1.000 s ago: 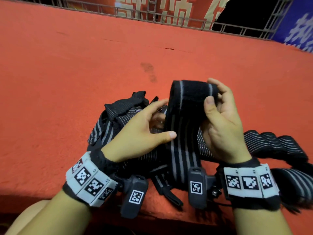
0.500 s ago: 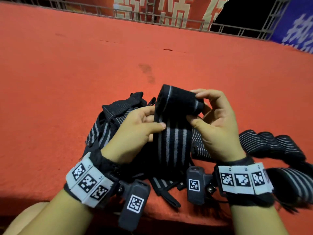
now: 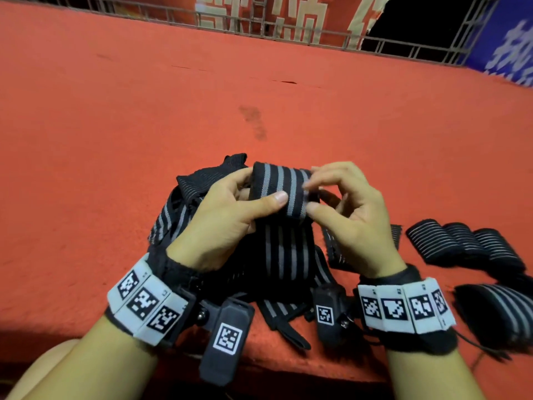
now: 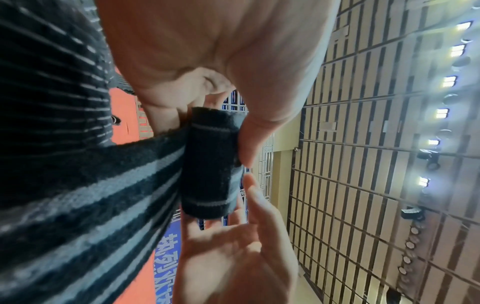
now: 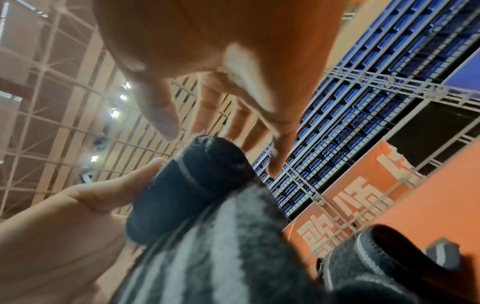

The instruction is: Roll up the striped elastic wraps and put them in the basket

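Note:
A black wrap with grey stripes (image 3: 284,255) hangs between my hands above the red mat; its top end is wound into a short roll (image 3: 281,192). My left hand (image 3: 259,189) grips the roll's left part, thumb across the front and fingers behind. My right hand (image 3: 313,196) pinches the roll's right end with curled, blurred fingertips. The left wrist view shows the roll (image 4: 207,174) under my left thumb (image 4: 249,144). In the right wrist view the roll (image 5: 192,185) sits just below my right fingers (image 5: 259,131). No basket is in view.
A heap of loose striped wraps (image 3: 184,203) lies under and left of my hands. Three rolled wraps (image 3: 461,246) sit in a row at the right, another bundle (image 3: 496,310) nearer me. The red mat (image 3: 144,125) stretches to a metal railing (image 3: 288,27).
The wrap's top end has been turned over into a tighter roll and brought lower and nearer to me. My left thumb has come onto its front; my right fingers have shifted to its end.

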Action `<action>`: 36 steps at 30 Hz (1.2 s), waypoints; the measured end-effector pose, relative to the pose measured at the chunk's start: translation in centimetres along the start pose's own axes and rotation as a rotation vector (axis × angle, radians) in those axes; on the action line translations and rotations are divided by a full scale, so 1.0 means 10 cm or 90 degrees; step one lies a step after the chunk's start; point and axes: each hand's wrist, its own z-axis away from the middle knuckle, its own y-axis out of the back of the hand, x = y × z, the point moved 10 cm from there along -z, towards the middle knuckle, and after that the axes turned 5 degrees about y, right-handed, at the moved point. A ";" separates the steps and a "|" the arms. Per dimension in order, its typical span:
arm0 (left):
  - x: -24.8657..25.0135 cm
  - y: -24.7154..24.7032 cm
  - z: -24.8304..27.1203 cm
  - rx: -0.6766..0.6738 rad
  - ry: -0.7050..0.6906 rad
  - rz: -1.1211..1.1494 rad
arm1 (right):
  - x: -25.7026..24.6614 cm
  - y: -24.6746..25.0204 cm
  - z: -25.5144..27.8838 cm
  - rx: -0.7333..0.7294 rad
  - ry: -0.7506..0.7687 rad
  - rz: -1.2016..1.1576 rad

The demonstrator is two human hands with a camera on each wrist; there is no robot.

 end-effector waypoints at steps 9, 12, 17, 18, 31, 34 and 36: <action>0.06 0.00 0.02 -0.003 -0.036 -0.198 | 0.32 -0.04 0.08 0.015 -0.228 -0.145; -0.08 -0.09 0.03 -0.041 0.050 -0.164 | 0.33 -0.01 0.07 0.047 -0.208 -0.184; -0.06 -0.11 0.02 -0.064 0.077 -0.092 | 0.18 -0.02 0.02 0.011 -0.105 -0.177; -0.06 -0.11 0.02 -0.062 0.086 -0.086 | 0.17 -0.05 0.02 -0.004 -0.100 -0.183; -0.04 0.06 -0.01 0.017 0.027 -0.054 | 0.29 -0.07 0.09 -0.051 -0.198 -0.182; -0.02 -0.06 0.01 0.006 -0.015 -0.149 | 0.26 0.06 0.11 -0.060 -0.206 -0.118; -0.05 -0.19 0.05 -0.024 -0.026 -0.236 | 0.26 0.16 0.15 -0.088 -0.223 -0.084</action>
